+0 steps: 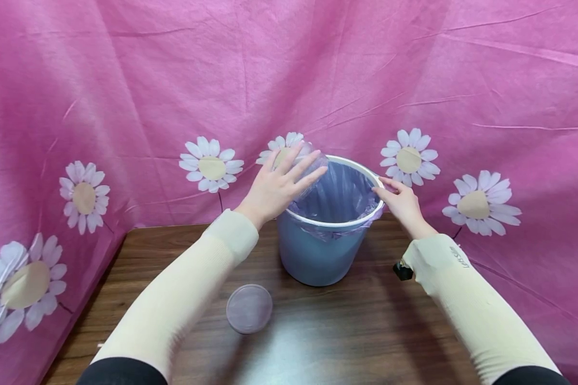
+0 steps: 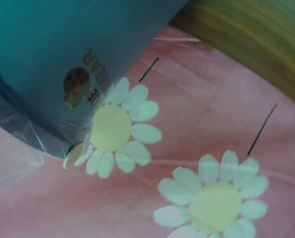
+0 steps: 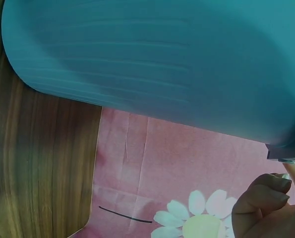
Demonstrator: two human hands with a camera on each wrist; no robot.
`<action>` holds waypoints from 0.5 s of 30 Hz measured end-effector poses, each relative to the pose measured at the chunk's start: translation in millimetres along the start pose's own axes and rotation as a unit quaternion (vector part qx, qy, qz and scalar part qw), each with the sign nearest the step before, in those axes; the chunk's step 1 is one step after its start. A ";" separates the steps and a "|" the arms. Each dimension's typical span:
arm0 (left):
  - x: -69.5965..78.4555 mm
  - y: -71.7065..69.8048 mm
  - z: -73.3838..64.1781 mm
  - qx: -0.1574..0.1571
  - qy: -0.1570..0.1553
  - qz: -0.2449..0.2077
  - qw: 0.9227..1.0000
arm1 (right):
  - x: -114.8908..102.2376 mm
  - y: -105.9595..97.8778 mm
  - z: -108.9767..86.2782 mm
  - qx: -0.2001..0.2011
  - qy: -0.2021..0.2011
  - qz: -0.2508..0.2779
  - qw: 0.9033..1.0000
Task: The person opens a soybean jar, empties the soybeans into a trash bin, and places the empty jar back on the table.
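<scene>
A blue-grey trash can (image 1: 318,256) with a white rim stands upright on the table, lined with a thin purple bag (image 1: 351,182). Over the can's left rim, my left hand (image 1: 281,184) holds a clear plastic container (image 1: 318,160), fingers spread across it and thumb hidden. Part of that container (image 2: 13,158) shows beside the can in the left wrist view. On the opposite side, my right hand (image 1: 401,202) pinches the rim between thumb and fingers. Curled fingers (image 3: 266,198) show below the rim in the right wrist view.
A round translucent lid (image 1: 249,309) lies on the wooden table (image 1: 318,342), in front of the can and to its left. Pink cloth (image 1: 289,64) with white daisies hangs close behind the table and along both sides.
</scene>
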State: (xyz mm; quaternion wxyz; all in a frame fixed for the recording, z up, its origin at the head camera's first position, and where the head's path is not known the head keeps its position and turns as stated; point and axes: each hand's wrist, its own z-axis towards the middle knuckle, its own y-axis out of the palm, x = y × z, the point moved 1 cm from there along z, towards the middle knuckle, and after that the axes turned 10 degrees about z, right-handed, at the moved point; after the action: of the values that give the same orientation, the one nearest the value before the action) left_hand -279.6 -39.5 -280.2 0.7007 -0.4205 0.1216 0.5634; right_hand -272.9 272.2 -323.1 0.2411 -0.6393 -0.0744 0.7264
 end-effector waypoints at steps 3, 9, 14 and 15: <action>0.0 -1.1 2.3 -0.025 0.039 0.020 0.999 | 1.0 0.8 0.4 -0.004 0.003 0.025 1.000; 0.4 -0.7 1.4 -0.030 0.026 0.020 0.999 | 3.0 1.6 1.5 -0.010 0.004 0.061 0.998; -0.8 -3.1 -3.0 -0.032 -0.066 -0.037 0.997 | 2.7 2.4 0.9 -0.002 0.005 0.072 0.997; -1.2 -3.0 -4.3 -0.032 -0.088 -0.050 0.994 | 2.6 2.9 0.7 0.000 0.005 0.075 0.997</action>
State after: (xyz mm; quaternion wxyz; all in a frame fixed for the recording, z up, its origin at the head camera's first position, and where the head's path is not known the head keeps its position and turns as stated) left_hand -276.0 -43.5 -280.7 0.7222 -0.3971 0.0202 0.5660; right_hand -274.4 270.9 -326.5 0.1862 -0.6467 -0.0255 0.7392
